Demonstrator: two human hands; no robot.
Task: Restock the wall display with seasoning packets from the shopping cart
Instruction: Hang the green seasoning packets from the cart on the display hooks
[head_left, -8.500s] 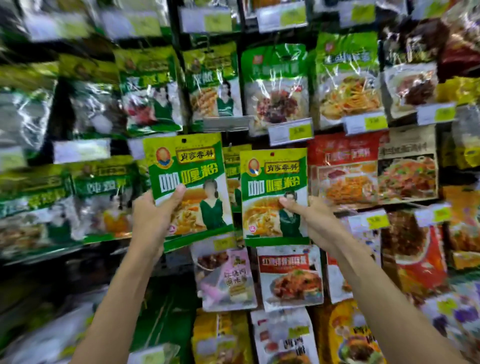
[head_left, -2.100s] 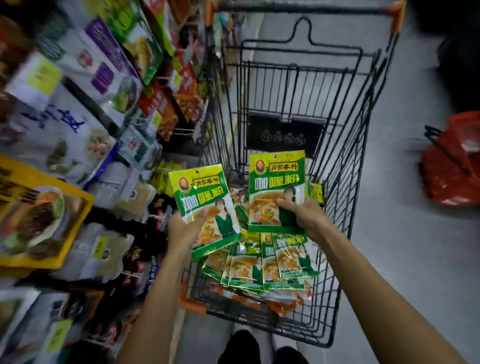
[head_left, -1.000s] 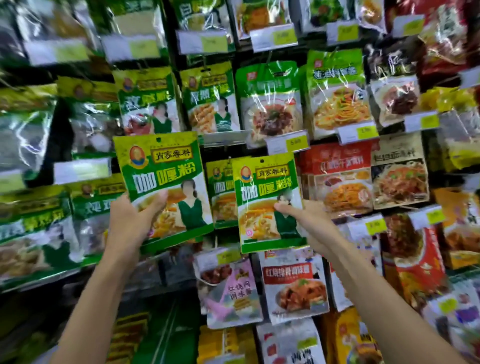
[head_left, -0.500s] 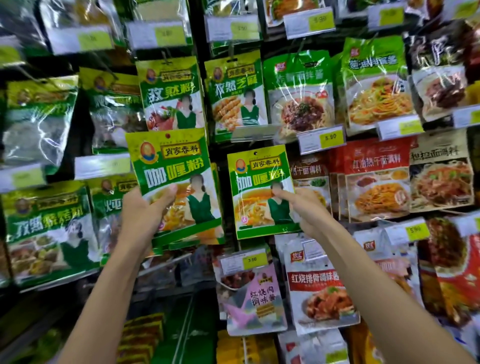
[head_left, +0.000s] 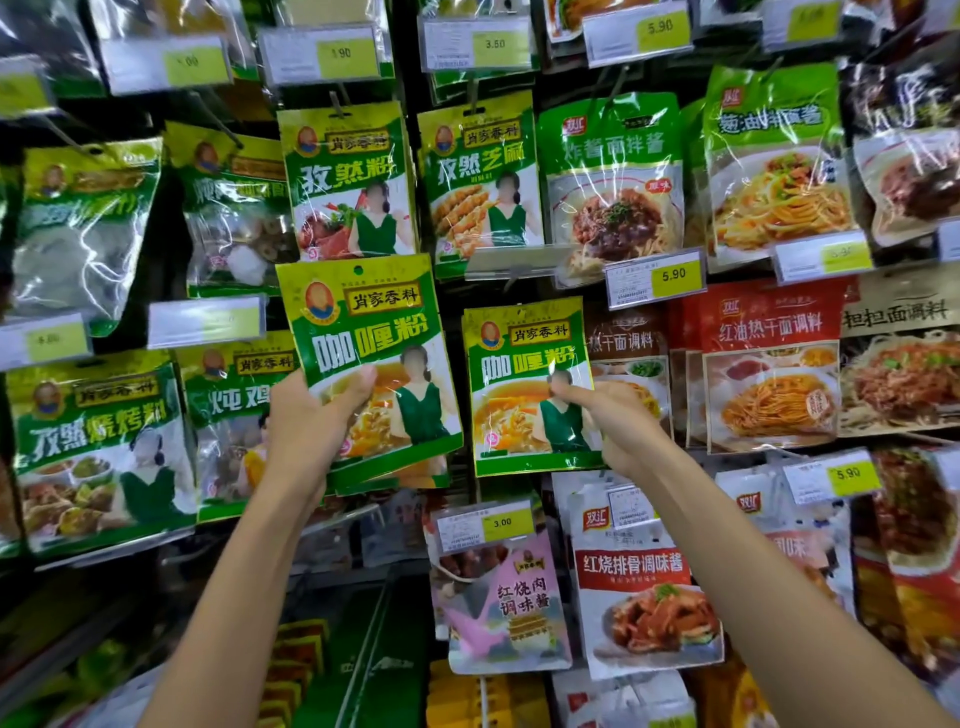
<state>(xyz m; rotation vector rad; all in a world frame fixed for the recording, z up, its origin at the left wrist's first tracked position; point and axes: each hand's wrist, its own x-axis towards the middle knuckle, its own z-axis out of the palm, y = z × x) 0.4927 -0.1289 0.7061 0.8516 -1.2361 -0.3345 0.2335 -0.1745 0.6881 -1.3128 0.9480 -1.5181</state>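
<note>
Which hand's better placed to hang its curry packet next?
Right, probably. The right hand pinches its packet directly under the blank tag holder; the left hand holds its stack further left, overlapping neighbouring stock.

Centre packet (head_left: 363, 364): green, yellow top band, white-yellow lettering, orange food photo, figure in green dress. Neighbour packet (head_left: 524, 384): same green-yellow pattern. Price tags (head_left: 654, 278): white, yellow-green patch. Noodle packet (head_left: 769, 364): red, white lettering. Low packet (head_left: 504, 597): pink, pale blue. Sauce packet (head_left: 644, 587): white, red band.
</note>
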